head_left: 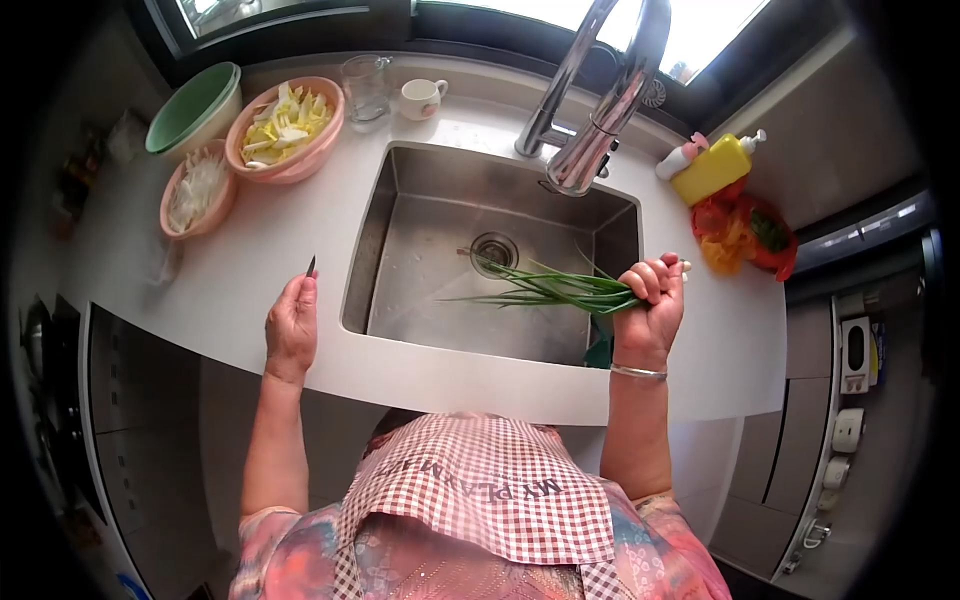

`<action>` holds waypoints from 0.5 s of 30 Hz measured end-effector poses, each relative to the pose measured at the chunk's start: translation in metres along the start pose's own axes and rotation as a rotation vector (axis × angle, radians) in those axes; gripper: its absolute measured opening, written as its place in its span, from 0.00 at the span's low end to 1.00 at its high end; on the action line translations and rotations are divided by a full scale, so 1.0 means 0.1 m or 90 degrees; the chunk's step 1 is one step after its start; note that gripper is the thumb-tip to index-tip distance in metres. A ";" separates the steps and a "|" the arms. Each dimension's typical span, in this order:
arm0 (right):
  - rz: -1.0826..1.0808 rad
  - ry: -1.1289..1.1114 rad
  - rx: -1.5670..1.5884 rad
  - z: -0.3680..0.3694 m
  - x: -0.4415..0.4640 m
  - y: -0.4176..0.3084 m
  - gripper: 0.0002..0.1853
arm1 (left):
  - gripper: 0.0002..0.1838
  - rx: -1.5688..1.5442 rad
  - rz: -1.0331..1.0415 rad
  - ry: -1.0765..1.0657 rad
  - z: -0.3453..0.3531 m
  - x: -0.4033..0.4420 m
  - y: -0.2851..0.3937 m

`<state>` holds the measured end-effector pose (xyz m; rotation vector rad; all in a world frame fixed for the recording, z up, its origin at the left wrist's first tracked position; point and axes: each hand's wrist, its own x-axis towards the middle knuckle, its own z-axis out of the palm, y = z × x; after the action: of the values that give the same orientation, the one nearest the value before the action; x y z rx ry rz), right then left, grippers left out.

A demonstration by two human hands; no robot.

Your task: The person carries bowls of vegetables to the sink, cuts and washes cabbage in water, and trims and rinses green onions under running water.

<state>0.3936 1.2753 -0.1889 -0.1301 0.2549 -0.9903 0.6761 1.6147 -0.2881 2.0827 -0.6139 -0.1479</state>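
Note:
My right hand [650, 305] is closed around a bunch of scallions [560, 292] at the right side of the sink. Their long green leaves hang leftward over the steel sink basin [430, 240], and the white ends poke out past my fingers. Above the counter left of the sink, my left hand [293, 325] pinches what looks like a small knife [312, 266]. Only its dark, pointed tip shows, aimed away from me; the rest is hidden in my fingers.
A chrome faucet [585, 150] arches over the sink. At the back left stand a pink bowl of cut yellow-white leaves [290, 125], a smaller bowl of white shreds [197, 190], green basin [195, 105], glass mug [367, 90] and white cup [422, 100]. Right: yellow bottle [712, 170], red-orange bags [740, 235].

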 end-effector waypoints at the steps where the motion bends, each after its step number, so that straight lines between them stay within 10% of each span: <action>1: -0.001 -0.019 0.008 0.03 -0.02 -0.01 0.12 | 0.20 -0.101 -0.021 -0.042 -0.01 -0.03 0.11; 15: -0.057 -0.227 -0.117 0.35 -0.45 -0.06 0.15 | 0.22 -0.650 -0.305 -0.574 0.70 -0.18 1.49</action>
<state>0.3747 1.3096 -0.1472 -0.4841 0.0112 -1.0125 0.5829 1.5043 -0.2079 1.0305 -0.3778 -1.4061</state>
